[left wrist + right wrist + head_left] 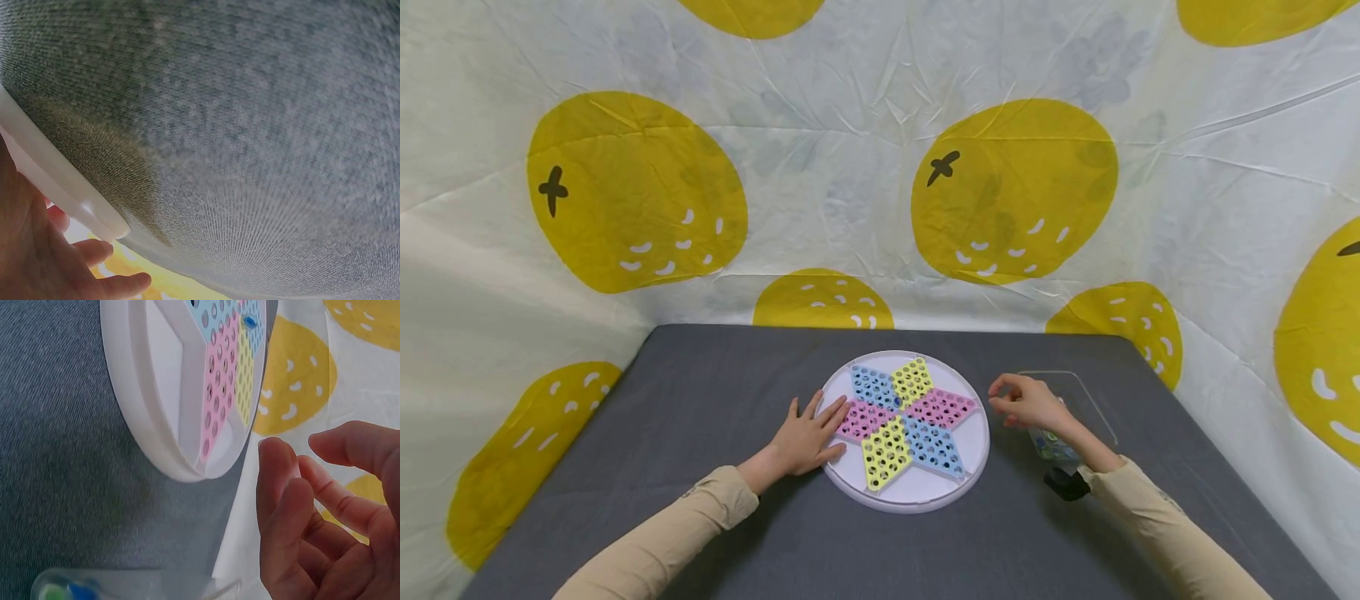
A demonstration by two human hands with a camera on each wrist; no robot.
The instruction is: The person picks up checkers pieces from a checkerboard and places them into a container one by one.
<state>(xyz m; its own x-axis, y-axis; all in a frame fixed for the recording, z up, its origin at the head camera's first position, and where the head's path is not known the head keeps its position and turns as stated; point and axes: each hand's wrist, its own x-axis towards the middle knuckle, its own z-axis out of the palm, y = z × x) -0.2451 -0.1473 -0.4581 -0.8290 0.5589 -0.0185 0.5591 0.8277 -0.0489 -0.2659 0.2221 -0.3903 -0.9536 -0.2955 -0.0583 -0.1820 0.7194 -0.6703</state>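
A round white Chinese checkers board (pixel 925 493) with a pink, yellow and blue star of holes lies on the table. One blue marble (pixel 250 322) sits near the middle of the star. My left hand (pixel 808 435) rests on the board's left edge, fingers spread over the rim and a pink point. Just off the right side of the board, my right hand (pixel 1028 403) hovers with loosely bent fingers. In the right wrist view, a gap shows between thumb and fingertips, with nothing in it.
Beneath and behind the right forearm stands a clear plastic box (pixel 1093 400) with green and blue marbles (pixel 1051 445) in it. A black object (pixel 1066 483) shows under the right wrist. Dark grey cloth (pixel 730 392) covers the table; a fruit-print curtain (pixel 835 192) hangs behind.
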